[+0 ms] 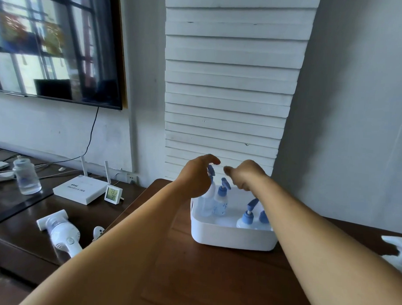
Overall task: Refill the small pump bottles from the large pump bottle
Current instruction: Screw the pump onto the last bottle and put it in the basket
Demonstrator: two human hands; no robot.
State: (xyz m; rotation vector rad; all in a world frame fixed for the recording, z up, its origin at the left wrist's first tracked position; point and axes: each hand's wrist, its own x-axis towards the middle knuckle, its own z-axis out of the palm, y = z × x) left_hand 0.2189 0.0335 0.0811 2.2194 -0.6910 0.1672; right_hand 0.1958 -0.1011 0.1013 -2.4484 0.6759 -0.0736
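Presently both hands were over a white tub point(232, 238) near the far edge of a dark wooden table point(214, 278). Left hand point(195, 178) hovered at the tub's far-left corner, fingers curled loosely above the blue pump head of a clear bottle point(208, 198); grip not confirmed, contact unclear. Right hand point(246, 174) reached over the far side, thumb extended toward the left hand, fingers bent, holding nothing visible. A second pump bottle point(221, 202) stood just beside the first, btwn the hands. Two more blue-capped bottles point(248, 219) sat at the tub's near-right corner, partly hidden by the right forearm. Large vs. small bottles could not be told apart.
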